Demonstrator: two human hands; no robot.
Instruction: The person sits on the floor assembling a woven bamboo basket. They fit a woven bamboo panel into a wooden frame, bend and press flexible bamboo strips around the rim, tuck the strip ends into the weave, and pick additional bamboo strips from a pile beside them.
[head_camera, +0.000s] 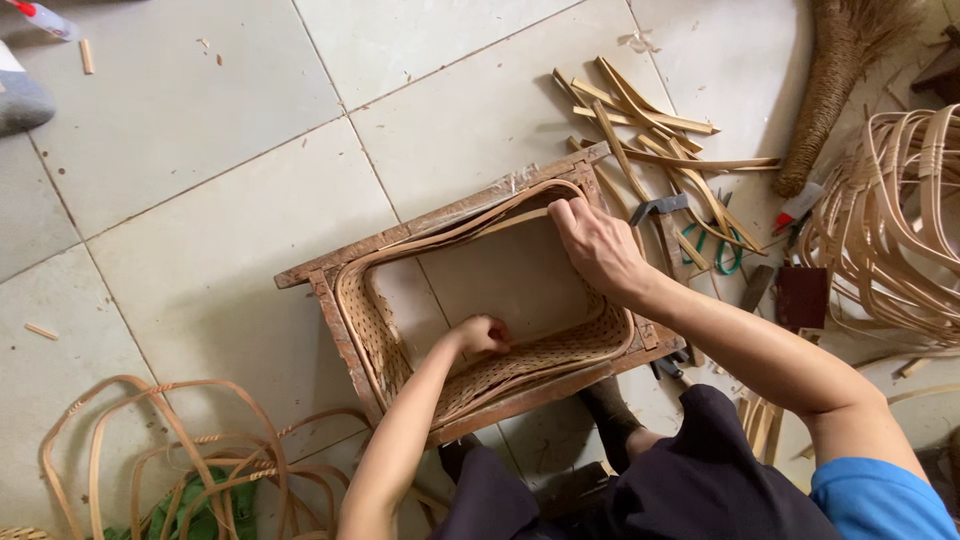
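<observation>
Woven cane band (520, 365) seated inside wooden frame (330, 320) | my right hand (595, 245) presses rim, fingers curled | left hand (482, 335) fisted on weave | far edge unseated, I judge.

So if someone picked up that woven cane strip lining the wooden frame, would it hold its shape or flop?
The woven cane strip would probably flex rather than stay rigid: it already curves around the wooden frame corners. Its open lattice suggests it is light. It would likely spring back a little, like the bent cane hoops nearby.
</observation>
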